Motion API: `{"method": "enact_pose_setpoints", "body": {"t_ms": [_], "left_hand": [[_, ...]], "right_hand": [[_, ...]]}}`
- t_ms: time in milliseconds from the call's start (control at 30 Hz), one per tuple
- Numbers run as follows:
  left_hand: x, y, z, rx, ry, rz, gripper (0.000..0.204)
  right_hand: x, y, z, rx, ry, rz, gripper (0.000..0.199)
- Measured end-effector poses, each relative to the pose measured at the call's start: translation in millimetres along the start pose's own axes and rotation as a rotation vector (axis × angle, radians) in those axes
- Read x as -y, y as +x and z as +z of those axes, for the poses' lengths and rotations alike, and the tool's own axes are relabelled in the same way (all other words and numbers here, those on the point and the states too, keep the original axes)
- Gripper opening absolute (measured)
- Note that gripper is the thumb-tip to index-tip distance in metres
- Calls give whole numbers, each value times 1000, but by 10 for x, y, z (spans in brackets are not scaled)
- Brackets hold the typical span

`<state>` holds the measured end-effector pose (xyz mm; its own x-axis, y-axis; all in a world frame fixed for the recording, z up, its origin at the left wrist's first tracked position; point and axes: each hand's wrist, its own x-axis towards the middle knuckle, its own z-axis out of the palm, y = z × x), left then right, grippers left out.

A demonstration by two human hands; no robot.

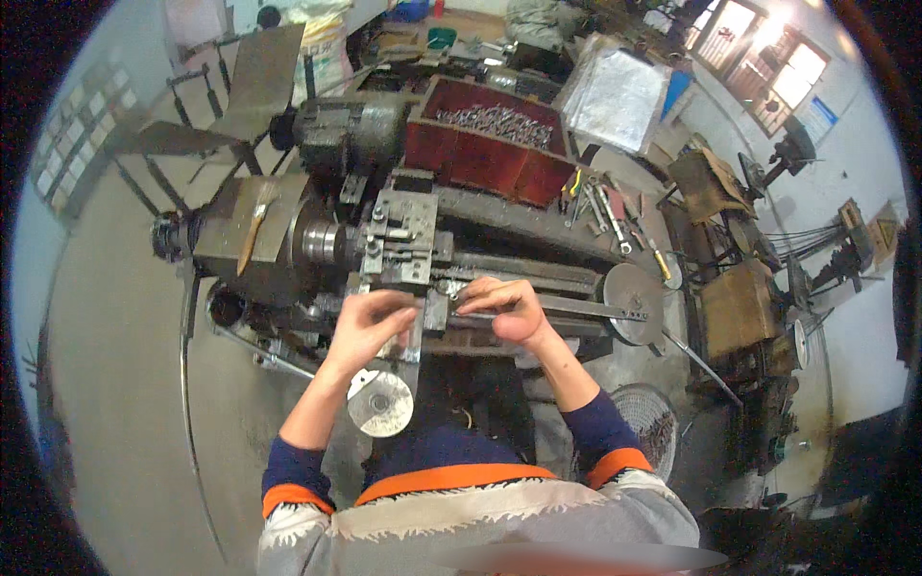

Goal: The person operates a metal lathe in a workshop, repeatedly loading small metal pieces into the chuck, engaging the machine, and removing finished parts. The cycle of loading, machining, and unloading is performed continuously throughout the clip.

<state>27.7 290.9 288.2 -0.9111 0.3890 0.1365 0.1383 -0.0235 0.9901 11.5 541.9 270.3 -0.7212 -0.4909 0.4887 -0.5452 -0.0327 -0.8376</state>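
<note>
My left hand hovers at the near end of a small metal lathe's cross slide, just below the tool block. Its fingers curl inward and are smeared by motion, so whether they hold anything does not show. Across a narrow metal block is my right hand, palm partly turned up. The right fingers are bent and drawn together beside that block; anything between them is too small to make out. To the left of the tool block sits the round chuck. A pale, worn handwheel hangs below my left hand.
Behind the lathe stands a dark red box of small metal pieces. Wrenches and a screwdriver lie on the right, near a large disc. A brush rests on the headstock. Low right is a basket.
</note>
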Motion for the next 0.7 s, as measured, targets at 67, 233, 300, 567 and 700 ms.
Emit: {"method": "enact_pose_setpoints", "body": {"t_ms": [67, 233, 300, 567, 700], "left_hand": [[76, -162, -194, -109, -26, -73, 15], [102, -466, -504, -292, -15, -141, 14], [177, -496, -566, -315, -17, -110, 16], [436, -652, -814, -283, 944, 131, 26], [1156, -873, -1334, -170, 988, -38, 28]], "right_hand": [[31, 95, -211, -5, -182, 38, 38], [-136, 800, -1103, -138, -569, 77, 28], [-143, 1077, -1270, -267, -786, 110, 42], [-180, 196, -309, -181, -643, -21, 49], [-46, -1124, -202, -378, -530, 407, 42]]}}
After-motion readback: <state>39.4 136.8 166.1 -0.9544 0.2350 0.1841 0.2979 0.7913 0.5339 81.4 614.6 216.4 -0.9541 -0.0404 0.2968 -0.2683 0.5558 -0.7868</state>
